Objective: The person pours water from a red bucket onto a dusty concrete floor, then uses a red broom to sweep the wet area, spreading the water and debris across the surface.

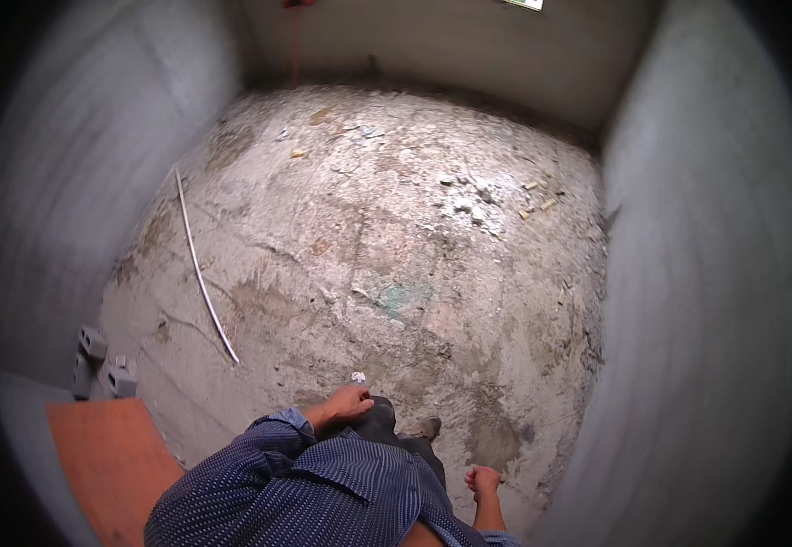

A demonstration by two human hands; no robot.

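My left hand [349, 402] hangs in front of my raised thigh [383, 417], its fingers curled in. Nothing shows in it. A small whitish scrap [359, 377] appears just beyond the knuckles, seemingly on the floor. Lower and to the right, my right hand [483, 480] is out at my side in a loose fist, with nothing visible in it, above the rough concrete floor [437, 355]. One shoe [430, 427] shows on the floor between the two hands.
A white pipe [203, 280] lies along the left. Hollow blocks [121, 381] and an orange-brown board [105, 458] are at lower left. White rubble [474, 205] and short yellowish pieces [547, 204] lie farther off. Grey walls [697, 273] enclose the floor; a red line [295, 55] hangs at the back.
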